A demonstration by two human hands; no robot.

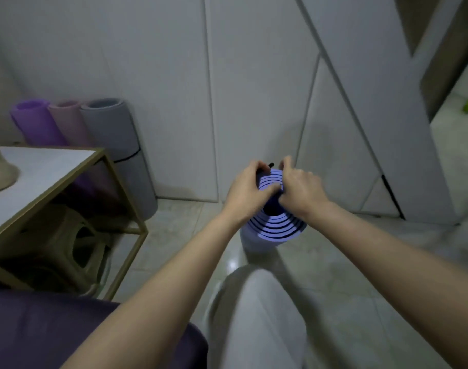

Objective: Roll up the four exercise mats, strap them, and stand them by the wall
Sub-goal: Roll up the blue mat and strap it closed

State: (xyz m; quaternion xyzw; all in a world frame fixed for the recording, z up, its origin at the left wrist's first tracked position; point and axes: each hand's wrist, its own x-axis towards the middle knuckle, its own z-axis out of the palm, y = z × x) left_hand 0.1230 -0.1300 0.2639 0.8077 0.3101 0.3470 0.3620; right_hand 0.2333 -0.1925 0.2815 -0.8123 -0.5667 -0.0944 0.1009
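pale tiled floor (334, 278), white panelled wall (254, 75)

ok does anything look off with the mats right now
The blue mat, gripped by the left hand and right hand, is rolled loosely: dark gaps show between its coils at the top end. It stands apart from the purple mat, pink mat and grey mat by the wall. Nothing else stands out.

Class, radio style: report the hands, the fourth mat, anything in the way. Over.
Left hand and right hand grip blue mat at its top. Mat rolled, upright on floor, apart from three mats at wall. Side table stands left.
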